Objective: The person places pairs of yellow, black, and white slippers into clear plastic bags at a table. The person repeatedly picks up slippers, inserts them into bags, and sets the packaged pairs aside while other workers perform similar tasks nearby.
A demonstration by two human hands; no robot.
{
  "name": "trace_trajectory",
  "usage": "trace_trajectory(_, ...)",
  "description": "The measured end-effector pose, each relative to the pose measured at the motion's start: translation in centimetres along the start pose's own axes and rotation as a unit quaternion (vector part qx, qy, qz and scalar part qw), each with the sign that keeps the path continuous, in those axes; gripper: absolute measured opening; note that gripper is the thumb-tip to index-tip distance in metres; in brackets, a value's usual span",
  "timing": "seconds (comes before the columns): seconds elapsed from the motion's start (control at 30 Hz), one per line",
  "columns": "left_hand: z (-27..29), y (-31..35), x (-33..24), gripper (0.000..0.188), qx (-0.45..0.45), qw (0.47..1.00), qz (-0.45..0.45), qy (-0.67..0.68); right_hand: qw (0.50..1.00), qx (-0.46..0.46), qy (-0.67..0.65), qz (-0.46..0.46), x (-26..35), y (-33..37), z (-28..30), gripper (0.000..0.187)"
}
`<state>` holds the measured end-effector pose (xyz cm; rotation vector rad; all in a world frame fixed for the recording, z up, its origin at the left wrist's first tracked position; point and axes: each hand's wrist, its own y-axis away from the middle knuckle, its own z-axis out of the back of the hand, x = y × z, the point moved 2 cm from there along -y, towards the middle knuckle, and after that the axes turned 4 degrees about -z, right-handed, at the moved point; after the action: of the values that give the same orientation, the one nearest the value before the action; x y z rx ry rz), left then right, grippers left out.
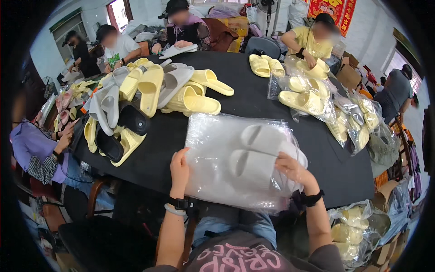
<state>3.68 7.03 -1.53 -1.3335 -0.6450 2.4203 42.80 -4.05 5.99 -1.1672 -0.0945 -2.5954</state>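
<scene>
A pair of white slippers (pixel 259 168) lies side by side over a stack of clear plastic bags (pixel 208 145) at the table's near edge. Film appears to cover at least part of the pair; how far they sit inside a bag I cannot tell. My left hand (pixel 180 168) pinches the stack's left edge, thumb and fingers together. At the right end of the slippers my right hand (pixel 295 171) is closed, its bent fingers on the nearer slipper and the film beside it.
Loose yellow, grey and black slippers (pixel 149 90) form a pile on the black table (pixel 231 63) to the left. Bagged yellow slippers (pixel 308 97) lie at the right, with more in a bag (pixel 351 231) below the table's edge. Several people work around the table.
</scene>
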Motion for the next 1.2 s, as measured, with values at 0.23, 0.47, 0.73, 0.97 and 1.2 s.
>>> trace_trajectory(0.23, 0.0, 0.0, -1.5, 0.032, 0.067, 0.994, -0.026, -0.080, 0.923, -0.346, 0.001, -0.167, -2.1, 13.0, 4.4, 0.020)
trace_trajectory(0.47, 0.1, 0.0, -2.6, 0.035, 0.116, 0.949, -0.108, -0.274, 0.874, -0.470, 0.082, -0.088, 11.6, 11.9, 4.7, 0.018)
trace_trajectory(0.73, -0.3, 1.2, -0.4, 0.035, 0.119, 0.924, -0.137, -0.337, 0.954, -0.290, 0.074, 0.023, 15.5, 0.0, -3.2, 0.015)
trace_trajectory(0.97, 0.1, 0.8, -0.9, 0.037, 0.160, 0.942, -0.082, -0.284, 0.958, -0.233, 0.152, -0.069, 8.5, -5.2, -12.3, 0.028)
trace_trajectory(1.2, 3.0, 0.7, -7.5, 0.039, 0.109, 0.952, -0.129, -0.256, 0.958, -0.282, 0.024, -0.052, 7.8, 2.6, -6.8, 0.048)
